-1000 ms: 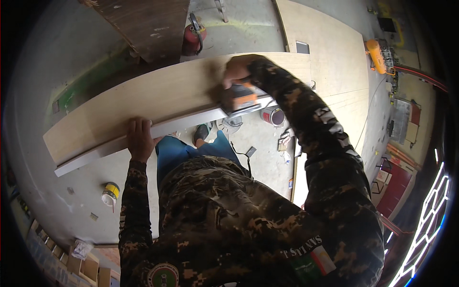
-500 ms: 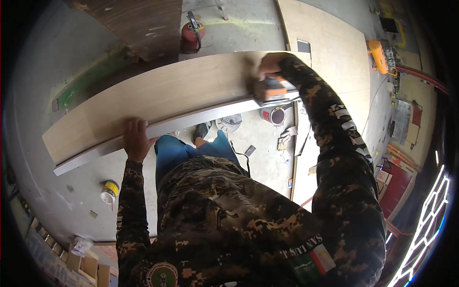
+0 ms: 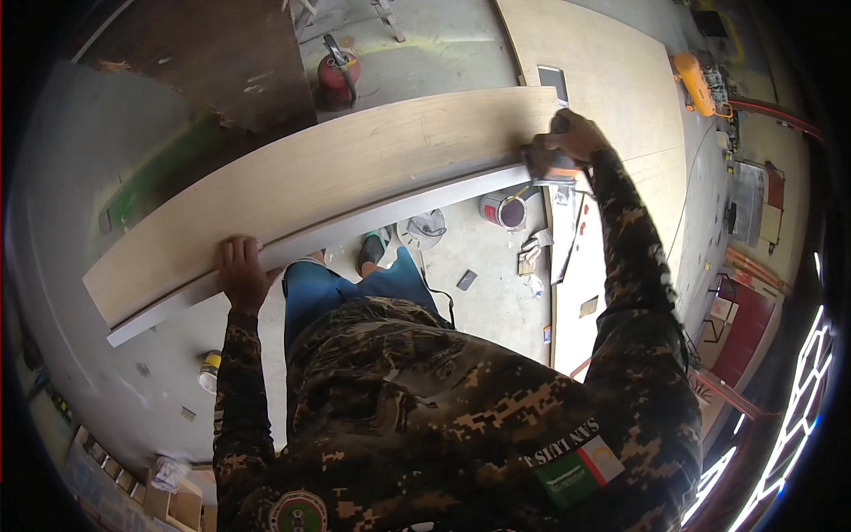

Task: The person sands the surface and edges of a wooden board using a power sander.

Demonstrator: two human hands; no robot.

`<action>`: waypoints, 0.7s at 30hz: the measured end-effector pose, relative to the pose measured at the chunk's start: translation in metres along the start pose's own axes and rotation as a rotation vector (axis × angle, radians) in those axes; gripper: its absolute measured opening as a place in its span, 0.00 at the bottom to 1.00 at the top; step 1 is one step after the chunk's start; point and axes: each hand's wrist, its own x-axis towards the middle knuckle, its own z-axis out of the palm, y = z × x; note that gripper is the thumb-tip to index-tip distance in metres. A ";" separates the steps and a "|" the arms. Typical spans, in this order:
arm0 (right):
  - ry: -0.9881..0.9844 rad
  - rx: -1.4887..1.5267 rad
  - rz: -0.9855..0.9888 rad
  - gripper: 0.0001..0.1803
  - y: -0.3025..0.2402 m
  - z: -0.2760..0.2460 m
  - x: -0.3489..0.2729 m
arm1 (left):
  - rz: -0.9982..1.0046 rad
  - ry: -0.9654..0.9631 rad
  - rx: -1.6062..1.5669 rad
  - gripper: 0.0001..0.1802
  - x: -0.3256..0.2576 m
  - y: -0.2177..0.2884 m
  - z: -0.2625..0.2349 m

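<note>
**Board edge work near the far end: where the risks lie**

Board [image 3: 328, 191], long and pale, lies raised above the concrete floor [image 3: 496, 293], slanting from low at the person's left to high at the right, with its pale near edge turned toward the body.

At the left, the left hand [image 3: 241, 270] clamps that near edge, fingers curled over the top face and the palm against the side. It sits well short of the board's left end, so a long stretch hangs past it; what supports the board from below is hidden. If the grip loosens, that end could dip or swing.

Below the middle, the person's shoe [image 3: 370, 253] and a small open can [image 3: 502, 210] stand on the floor under the edge. A slipping board could land on either.

At the right, the right hand [image 3: 572, 137] is closed over a small block [image 3: 550, 164] pressed to the edge, almost at the board's right end. The likeliest fault is here: pushed further, the block could run off the corner, the hand drop forward, and the corner chip or knuckles scrape. The right arm is nearly fully stretched, which leaves little control.
</note>
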 end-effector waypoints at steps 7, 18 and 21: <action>0.117 -0.043 -0.340 0.30 -0.152 0.098 -0.070 | -0.009 0.004 0.060 0.36 -0.001 0.005 -0.006; 0.095 0.173 -0.516 0.34 -0.265 0.159 -0.173 | -0.027 -0.027 0.083 0.41 -0.002 0.003 0.000; 0.170 0.126 -0.418 0.30 -0.215 0.148 -0.157 | -0.016 0.000 0.149 0.43 -0.007 -0.002 0.004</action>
